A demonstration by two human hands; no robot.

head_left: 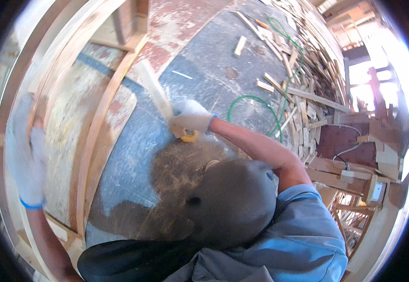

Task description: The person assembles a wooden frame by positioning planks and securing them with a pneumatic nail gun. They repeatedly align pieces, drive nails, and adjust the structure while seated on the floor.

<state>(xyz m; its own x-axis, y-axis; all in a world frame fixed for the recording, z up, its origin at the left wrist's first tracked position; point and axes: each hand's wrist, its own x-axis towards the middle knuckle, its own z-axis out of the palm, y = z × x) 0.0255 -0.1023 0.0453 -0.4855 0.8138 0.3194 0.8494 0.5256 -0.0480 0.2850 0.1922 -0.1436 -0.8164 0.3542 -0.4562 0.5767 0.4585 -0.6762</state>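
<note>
Wood strip [153, 87] in right hand [190, 115], fingers closed round it — left hand [27, 157] on wooden frame [63, 54], fingers too blurred to tell.

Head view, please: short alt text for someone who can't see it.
A gloved right hand holds a pale wood strip next to a small yellow item, while the gloved left hand, blurred, is at a wooden frame. Scrap wood and a green hose or cable lie to the right.
</note>
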